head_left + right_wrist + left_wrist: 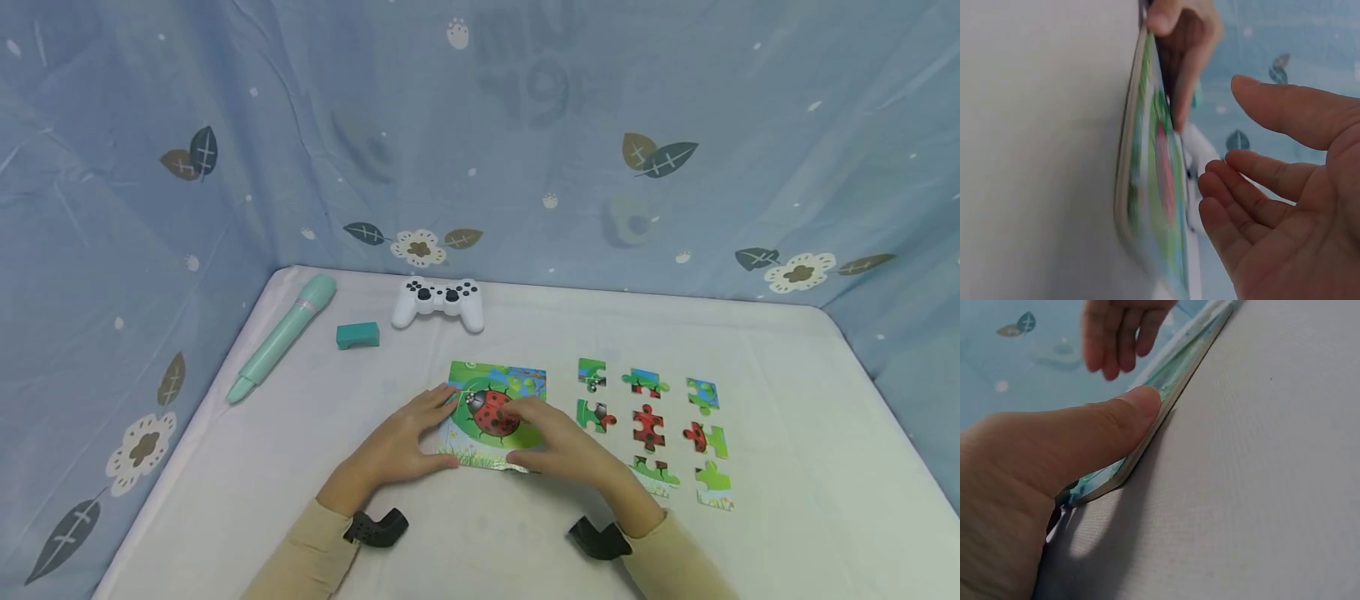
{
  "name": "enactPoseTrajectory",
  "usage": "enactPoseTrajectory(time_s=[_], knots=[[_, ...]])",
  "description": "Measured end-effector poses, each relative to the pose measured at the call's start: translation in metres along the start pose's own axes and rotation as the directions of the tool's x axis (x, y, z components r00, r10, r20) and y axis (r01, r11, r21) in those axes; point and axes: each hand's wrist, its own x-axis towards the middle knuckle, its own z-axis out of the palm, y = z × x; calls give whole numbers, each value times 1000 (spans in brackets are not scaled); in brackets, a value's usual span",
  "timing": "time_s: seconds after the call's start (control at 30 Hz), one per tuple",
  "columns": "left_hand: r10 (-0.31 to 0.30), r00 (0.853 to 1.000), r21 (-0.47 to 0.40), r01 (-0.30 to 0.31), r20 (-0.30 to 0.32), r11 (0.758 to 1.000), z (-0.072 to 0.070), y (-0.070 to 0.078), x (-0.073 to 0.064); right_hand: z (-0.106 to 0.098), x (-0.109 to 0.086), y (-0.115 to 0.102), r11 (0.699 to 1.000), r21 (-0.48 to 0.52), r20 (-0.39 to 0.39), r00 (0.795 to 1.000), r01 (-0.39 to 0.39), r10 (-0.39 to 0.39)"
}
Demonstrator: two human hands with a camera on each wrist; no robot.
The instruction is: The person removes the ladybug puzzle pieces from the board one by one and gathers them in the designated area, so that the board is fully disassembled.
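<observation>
Left hand point(397, 446) thumb presses ladybird puzzle board point(495, 412) edge; right hand point(558, 442) fingers spread, hovering above board.

The ladybird puzzle board point(495, 408) is lying flat on the white table, near the centre and just toward the near edge. It is showing a red, black-spotted ladybird on green leaves, with blue at its 12 o'clock edge and grass along its 6 o'clock edge. The left hand point(405, 442) is resting at its 9 o'clock side, thumb point(1116, 425) pressing on the near edge of the board. The right hand point(558, 446) is lying over its 4 o'clock corner, fingers relaxed and slightly bent.
</observation>
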Motion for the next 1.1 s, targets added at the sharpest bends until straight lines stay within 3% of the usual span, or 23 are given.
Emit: enactPoseTrajectory(time_s=[0.17,0.27,0.53,0.77,1.1], knots=[[7,1000,18,-7,12,1000,0,-2,0,18,23,-8,1000,-19,47,999,-6,7],[20,1000,22,-20,9,1000,1,-2,0,28,32,-11,998,-54,37,999,-36,38],[37,999,26,-37,9,999,3,-1,-2,54,36,-13,989,-106,-24,994,-107,105],[53,999,31,-53,-7,998,4,-2,-1,58,38,-13,984,-85,-92,984,-158,150],[41,999,38,-41,2,998,1,-3,1,58,39,-14,987,-59,-135,981,-148,139]])
